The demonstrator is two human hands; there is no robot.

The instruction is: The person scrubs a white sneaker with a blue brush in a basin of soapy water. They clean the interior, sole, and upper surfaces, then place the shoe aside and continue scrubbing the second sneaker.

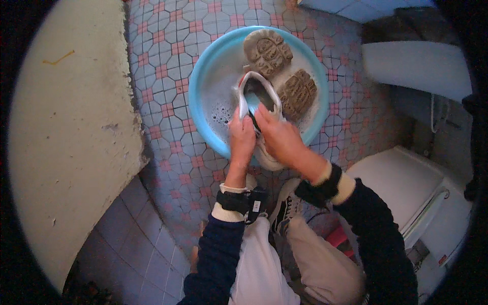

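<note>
Both of your hands were on the white shoe (259, 94) above the blue basin (203, 86), left hand (241, 137) gripping its side, right hand (278, 138) reaching inside; wet, it could have slipped and splashed suds.

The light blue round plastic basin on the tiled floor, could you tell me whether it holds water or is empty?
It holds water: the light blue round plastic basin shows shallow soapy water with bubbles near the white shoe.
</note>
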